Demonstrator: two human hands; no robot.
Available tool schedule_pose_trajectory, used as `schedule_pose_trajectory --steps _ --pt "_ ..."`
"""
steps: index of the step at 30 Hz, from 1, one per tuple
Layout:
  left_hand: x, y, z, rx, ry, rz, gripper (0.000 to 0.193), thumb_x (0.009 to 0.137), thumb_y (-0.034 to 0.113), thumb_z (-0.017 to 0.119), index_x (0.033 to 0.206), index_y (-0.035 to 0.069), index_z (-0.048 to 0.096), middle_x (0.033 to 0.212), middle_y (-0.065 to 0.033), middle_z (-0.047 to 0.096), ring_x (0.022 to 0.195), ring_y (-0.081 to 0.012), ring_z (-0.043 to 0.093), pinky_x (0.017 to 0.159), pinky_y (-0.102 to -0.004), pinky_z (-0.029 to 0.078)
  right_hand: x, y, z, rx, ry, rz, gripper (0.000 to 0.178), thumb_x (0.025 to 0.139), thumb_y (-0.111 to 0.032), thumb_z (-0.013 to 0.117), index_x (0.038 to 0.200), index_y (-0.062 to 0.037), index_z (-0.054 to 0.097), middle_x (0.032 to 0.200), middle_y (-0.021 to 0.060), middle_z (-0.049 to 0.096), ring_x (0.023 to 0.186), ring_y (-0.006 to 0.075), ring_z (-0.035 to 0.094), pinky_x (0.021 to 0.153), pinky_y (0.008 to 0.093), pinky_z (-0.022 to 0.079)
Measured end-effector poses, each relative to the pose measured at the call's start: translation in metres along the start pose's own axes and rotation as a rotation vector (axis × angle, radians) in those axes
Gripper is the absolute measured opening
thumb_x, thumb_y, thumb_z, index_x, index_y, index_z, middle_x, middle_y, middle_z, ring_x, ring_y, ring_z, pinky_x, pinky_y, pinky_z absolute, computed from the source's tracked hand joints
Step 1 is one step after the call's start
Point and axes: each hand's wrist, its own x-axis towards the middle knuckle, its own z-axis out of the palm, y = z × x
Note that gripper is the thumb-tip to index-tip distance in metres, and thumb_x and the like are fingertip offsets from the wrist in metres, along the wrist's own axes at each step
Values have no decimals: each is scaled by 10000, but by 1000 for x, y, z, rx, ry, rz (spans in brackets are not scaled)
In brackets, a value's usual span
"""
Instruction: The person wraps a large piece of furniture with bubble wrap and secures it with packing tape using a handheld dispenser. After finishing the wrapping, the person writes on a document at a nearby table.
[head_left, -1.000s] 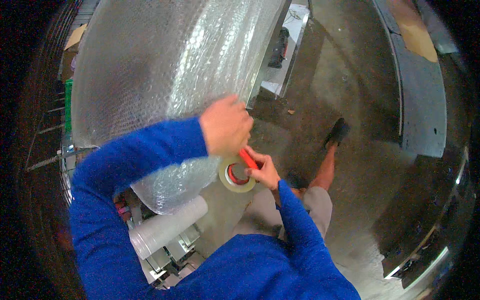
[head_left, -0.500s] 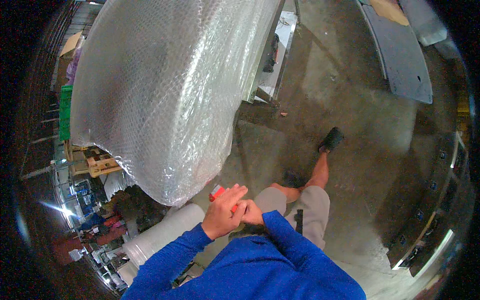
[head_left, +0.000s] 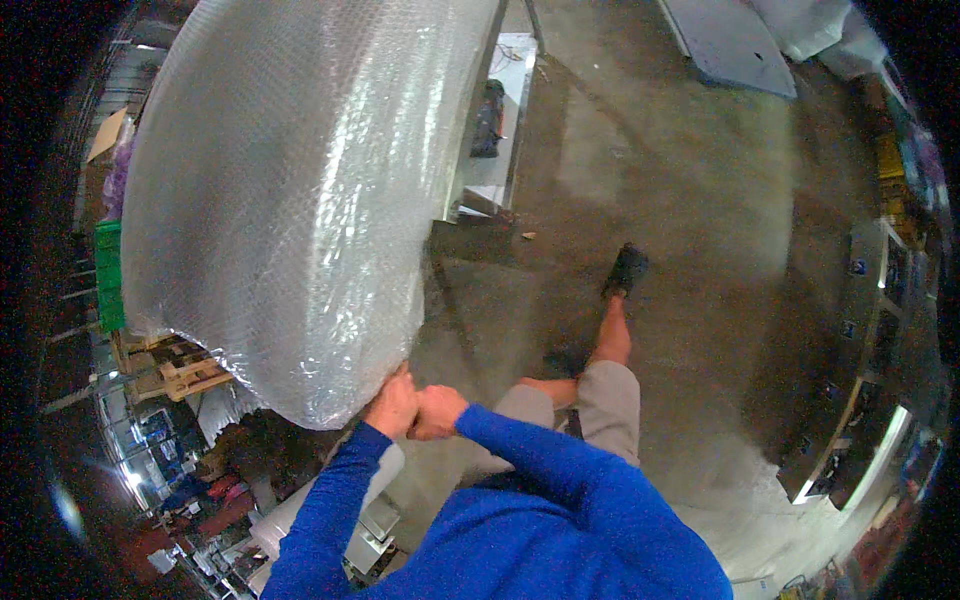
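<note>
A large bundle covered in clear bubble wrap point(head_left: 270, 220) fills the upper left, its lower corner reaching down to my hands. My left hand point(head_left: 392, 404) is closed at the right side of that corner, fingers pinching the edge of the wrap. Right beside it, touching or nearly so, my right hand point(head_left: 438, 412) is curled into a fist. Whatever the right fingers hold is hidden; the red object seen earlier does not show now.
A table with a white lower shelf point(head_left: 515, 100) stands under the bundle, a dark item point(head_left: 488, 120) on it. Below my left arm lies a whitish roll point(head_left: 385, 470). Wooden pallets point(head_left: 190, 375) and a green crate point(head_left: 108, 275) are at left, a grey panel point(head_left: 730, 45) at far right.
Both hands have moved left and up to the wrap's corner. The red object that showed between them has gone out of sight. The view has shifted, the far-right panel moving up.
</note>
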Motion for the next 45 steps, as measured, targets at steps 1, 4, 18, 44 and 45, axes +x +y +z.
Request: schedule_pose_trajectory --steps 1,4,18,44,45 --pt "-2 3 -1 6 -46 -20 559 970 282 490 1369 -108 457 1292 -386 524 1234 -476 523 1065 -485 405 -2 -4 -7 -291 -85 9 343 716 -233 769 977 -17 715 933 201 726 876 348 714 740 424 569" --pt "-7 18 -11 211 31 28 586 968 320 501 1376 -98 458 1305 -376 524 1256 -470 508 1074 -490 396 -4 -7 -19 -487 -301 -120 350 721 -263 745 987 -37 713 939 181 728 873 345 715 777 455 576" --pt "109 39 58 -198 111 -436 892 917 561 539 1416 -154 349 1426 -371 417 1360 -457 402 1135 -460 327 -116 95 -117 -211 174 365 485 680 -416 723 1091 -172 637 925 161 718 884 376 692 777 492 552" --pt "353 230 -150 -241 239 -395 651 836 456 493 1074 -129 651 1159 -360 615 1154 -486 578 1000 -478 436 -216 141 -374 23 673 423 645 648 -452 750 1238 -230 616 1011 148 725 927 375 691 809 494 548" --pt "363 242 -157 -191 249 -416 648 836 450 489 1082 -128 650 1171 -357 611 1164 -482 574 1003 -477 434 -225 139 -389 34 689 446 660 646 -455 750 1252 -233 614 1010 149 725 925 376 691 809 493 547"
